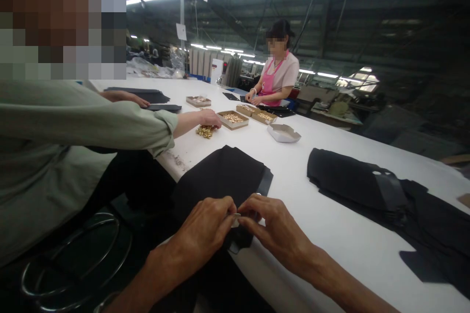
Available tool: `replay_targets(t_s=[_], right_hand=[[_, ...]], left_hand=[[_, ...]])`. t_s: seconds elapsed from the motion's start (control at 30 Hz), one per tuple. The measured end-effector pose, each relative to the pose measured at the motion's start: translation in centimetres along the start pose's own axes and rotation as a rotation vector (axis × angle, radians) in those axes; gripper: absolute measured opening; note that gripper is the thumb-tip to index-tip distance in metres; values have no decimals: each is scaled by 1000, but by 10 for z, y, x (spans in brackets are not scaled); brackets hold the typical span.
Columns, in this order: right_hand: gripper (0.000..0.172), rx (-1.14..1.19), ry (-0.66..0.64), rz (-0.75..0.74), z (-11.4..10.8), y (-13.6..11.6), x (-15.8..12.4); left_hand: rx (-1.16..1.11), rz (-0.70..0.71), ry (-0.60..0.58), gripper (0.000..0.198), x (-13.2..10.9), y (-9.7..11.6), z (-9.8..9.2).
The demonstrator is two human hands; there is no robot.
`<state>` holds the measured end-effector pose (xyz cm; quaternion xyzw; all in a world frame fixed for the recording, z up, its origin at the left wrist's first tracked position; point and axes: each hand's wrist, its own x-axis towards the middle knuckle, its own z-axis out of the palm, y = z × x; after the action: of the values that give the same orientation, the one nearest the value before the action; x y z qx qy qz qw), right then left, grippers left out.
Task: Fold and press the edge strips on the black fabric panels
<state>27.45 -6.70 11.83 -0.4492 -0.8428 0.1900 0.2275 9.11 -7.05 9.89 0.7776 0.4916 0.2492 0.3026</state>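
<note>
A black sheet-like panel (223, 176) lies at the near edge of the table, partly over the edge, beneath both my hands. My left hand (207, 220) is closed, thumb and fingers pinching a small pale, shiny piece (236, 219). My right hand (279, 225) is closed too, its thumb and fingertips meeting at the same piece from the right. The exact kind of piece is hidden by the fingers. A darker strip (264, 182) runs along the panel's right side, with a small bright stud near my right fingers.
On the white table (330, 195), black panels (348, 171) are stacked at the right. Shallow boxes of gold-coloured small parts (233, 118) and a white tray (284, 133) stand farther back. A co-worker's hand (210, 118) is over a gold pile. Another person (275, 73) works opposite.
</note>
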Motion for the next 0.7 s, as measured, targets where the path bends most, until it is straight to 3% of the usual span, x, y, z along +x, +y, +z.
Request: replay_targets(t_s=[0.13,0.37,0.57,0.7], right_hand=[[13,-60,-62,49,3,0,0],[17,13,-63,120,-1,-8,-1],[14,-37,-32,35,-7,-8,-1],[17,-149,42,-93,5,-6,-6]], left_hand=[[28,2,-15,17,-1,4,2],[-99,6,33,17,-4,2,2],[-121,2,44,19,-5,1,1],[-195,-14,58,21,-5,4,1]])
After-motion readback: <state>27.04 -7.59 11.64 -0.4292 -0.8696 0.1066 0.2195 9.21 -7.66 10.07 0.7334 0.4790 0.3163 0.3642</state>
